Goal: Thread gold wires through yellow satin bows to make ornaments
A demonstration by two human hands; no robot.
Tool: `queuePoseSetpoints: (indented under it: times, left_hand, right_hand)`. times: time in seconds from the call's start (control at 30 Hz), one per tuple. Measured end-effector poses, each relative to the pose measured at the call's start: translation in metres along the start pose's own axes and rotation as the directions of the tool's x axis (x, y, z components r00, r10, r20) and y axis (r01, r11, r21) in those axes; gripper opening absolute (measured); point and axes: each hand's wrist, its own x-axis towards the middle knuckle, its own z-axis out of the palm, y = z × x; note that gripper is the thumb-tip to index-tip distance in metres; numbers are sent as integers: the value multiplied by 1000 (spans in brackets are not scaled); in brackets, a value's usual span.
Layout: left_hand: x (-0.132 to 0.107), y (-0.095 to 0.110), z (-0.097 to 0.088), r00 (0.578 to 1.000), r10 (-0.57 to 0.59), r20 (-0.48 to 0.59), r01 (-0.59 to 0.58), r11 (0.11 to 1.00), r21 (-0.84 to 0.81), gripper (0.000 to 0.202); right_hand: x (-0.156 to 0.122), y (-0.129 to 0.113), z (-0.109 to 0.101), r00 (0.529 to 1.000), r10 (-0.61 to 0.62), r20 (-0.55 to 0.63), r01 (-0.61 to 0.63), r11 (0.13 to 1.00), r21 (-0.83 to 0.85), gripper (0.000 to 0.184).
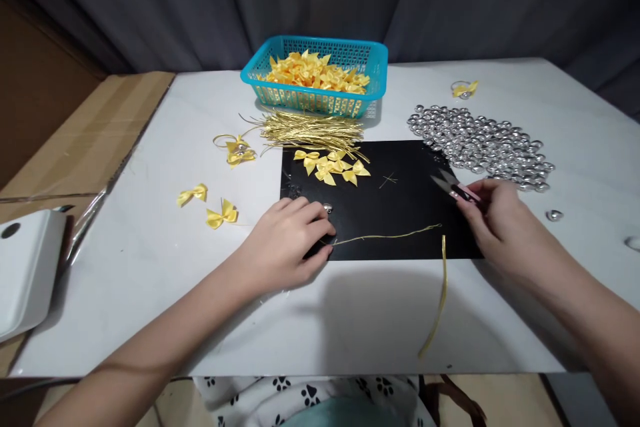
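My left hand (300, 238) rests on the left part of a black mat (405, 213). Its thumb and fingertips pinch one end of a thin gold cord (385, 236), which runs right across the mat to a small loop. A silver bead (327, 208) lies just beyond those fingers. My right hand (495, 213), at the mat's right edge, holds small thread snips (457, 192), their blades apart and pointing left over the mat. Several yellow ribbon bows (333, 165) sit along the mat's far edge. Short gold cord scraps (387, 179) lie crossed near the middle.
Behind the mat are a bundle of gold cords (313, 131) and a teal basket (250, 75) of yellow bows. Silver heart beads (480, 137) are heaped at right. More bows (222, 215) lie left, near a white device (30, 267). A gold strip (442, 293) lies in front.
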Motion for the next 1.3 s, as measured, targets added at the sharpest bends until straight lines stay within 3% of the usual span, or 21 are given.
queuePoseSetpoints:
  times: [0.13, 0.27, 0.4, 0.5, 0.6, 0.7, 0.8, 0.9, 0.97, 1.17, 1.3]
  left_hand:
    - [0, 1, 5, 999, 34, -20, -33, 999, 15, 23]
    - [2, 1, 6, 1000, 19, 8, -20, 1000, 22, 32]
    - [1, 0, 2, 995, -67, 68, 79, 976, -201, 28]
    - [0, 1, 0, 982, -142, 123, 184, 860, -476, 24]
    - [-1, 4, 0, 951, -222, 216, 309, 664, -681, 23]
    - [-1, 6, 1, 922, -240, 304, 383, 454, -804, 22]
    - [0, 6, 2, 909, -241, 339, 404, 313, -859, 19]
    - [1, 6, 1, 892, -273, 359, 419, 203, -885, 16]
    - [1, 6, 0, 874, -313, 371, 432, 154, -888, 16]
    - [2, 13, -3, 857, -360, 368, 432, 115, -894, 17]
    - [1, 17, -3, 862, -411, 298, 406, 207, -890, 16]
  right_hand:
    - [-11, -9, -3, 1000, 22, -2, -21, 993, 115, 36]
    - [-28, -38, -12, 997, 68, 33, -74, 962, 262, 50]
    - [-40, -79, -9, 947, 158, 281, -280, 834, 475, 41]
    - [-42, -105, 2, 903, 126, 411, -355, 757, 548, 37]
    - [-42, -119, 12, 841, 48, 540, -411, 706, 577, 37]
    - [-41, -123, 16, 802, -33, 597, -411, 695, 591, 30]
    - [-40, -121, 18, 813, -33, 581, -394, 703, 592, 26]
    - [-44, -121, 17, 885, 103, 454, -399, 672, 624, 27]
    - [-50, -123, 16, 903, 176, 392, -405, 654, 639, 28]
    - [-68, -138, 17, 918, 125, 376, -368, 622, 691, 28]
    - [-71, -144, 21, 880, 185, 437, -455, 591, 666, 32]
